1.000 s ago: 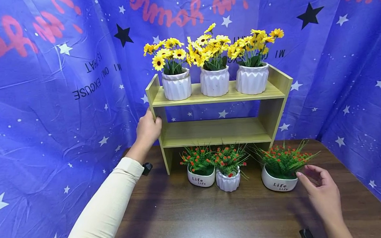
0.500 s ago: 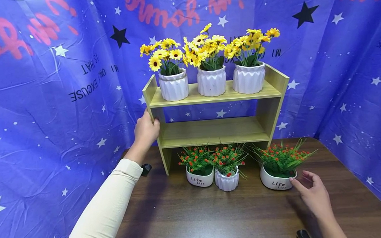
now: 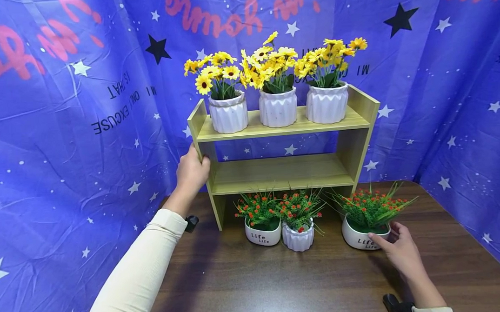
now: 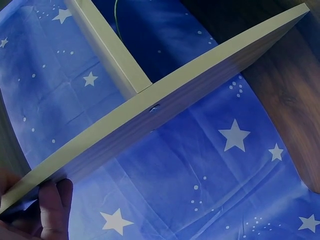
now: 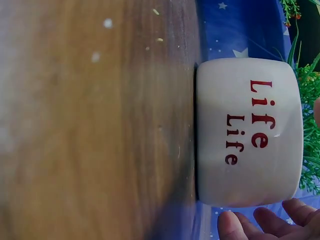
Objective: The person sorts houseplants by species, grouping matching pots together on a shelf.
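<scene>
My left hand (image 3: 193, 170) grips the left upright edge of a light wooden shelf (image 3: 282, 173); its fingers also show around the board (image 4: 165, 90) in the left wrist view. At the shelf's lower right, my right hand (image 3: 398, 252) is at the right end of a white oval flowerpot (image 3: 358, 235) with red-flowered grass. The thumb overlaps the pot's front and the other fingers lie by its end. In the right wrist view, several fingertips (image 5: 270, 222) are right at the wall of this "Life" pot (image 5: 250, 132), which stands on the table.
Three white ribbed pots of yellow flowers (image 3: 278, 108) line the top shelf. A second oval "Life" pot (image 3: 263, 236) and a small ribbed pot (image 3: 298, 240), both red-flowered, stand before the shelf on the brown wooden table (image 3: 264, 281). A blue starry curtain (image 3: 67, 192) surrounds it.
My right hand has moved left from beside the oval pot to its right end, the thumb coming across its front. The left hand keeps its grip on the shelf. The view has shifted slightly.
</scene>
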A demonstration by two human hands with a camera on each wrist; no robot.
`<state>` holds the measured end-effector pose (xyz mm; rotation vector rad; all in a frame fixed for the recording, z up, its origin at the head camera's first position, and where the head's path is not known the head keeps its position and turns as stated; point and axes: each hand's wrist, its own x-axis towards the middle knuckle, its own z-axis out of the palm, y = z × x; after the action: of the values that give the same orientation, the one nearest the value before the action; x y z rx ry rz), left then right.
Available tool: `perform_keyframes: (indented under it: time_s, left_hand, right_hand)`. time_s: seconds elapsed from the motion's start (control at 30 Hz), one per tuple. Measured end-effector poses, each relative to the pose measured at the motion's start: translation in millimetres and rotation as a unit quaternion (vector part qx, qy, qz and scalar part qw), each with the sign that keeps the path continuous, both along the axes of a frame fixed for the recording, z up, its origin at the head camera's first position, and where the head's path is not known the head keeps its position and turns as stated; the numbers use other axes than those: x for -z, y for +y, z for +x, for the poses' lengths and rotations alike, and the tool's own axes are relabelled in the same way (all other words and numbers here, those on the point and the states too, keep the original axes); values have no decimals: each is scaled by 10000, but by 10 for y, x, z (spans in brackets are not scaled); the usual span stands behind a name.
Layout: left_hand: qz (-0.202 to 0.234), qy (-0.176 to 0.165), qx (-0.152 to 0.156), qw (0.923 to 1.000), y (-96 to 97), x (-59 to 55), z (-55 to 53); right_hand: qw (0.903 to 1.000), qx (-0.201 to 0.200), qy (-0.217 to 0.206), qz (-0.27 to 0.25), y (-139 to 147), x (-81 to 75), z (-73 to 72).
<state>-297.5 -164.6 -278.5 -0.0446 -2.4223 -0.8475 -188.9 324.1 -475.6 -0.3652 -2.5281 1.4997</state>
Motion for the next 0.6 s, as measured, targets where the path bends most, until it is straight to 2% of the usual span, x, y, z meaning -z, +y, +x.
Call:
perform_keyframes:
  time_s: [0.3,0.43,0.6]
  left_hand:
    - [8,28,52,10000,-5,2,2]
    - [-3,13,27,10000,-4,5,-1]
    - [-52,-31,0,10000,-3,11,-7]
  right_hand:
    - [9996,-138,-140,200,-39,7,-86]
    - [9996,-251,-27,84,-56,32,-117]
    - [9996,-248,-138,25,-85,51,-141]
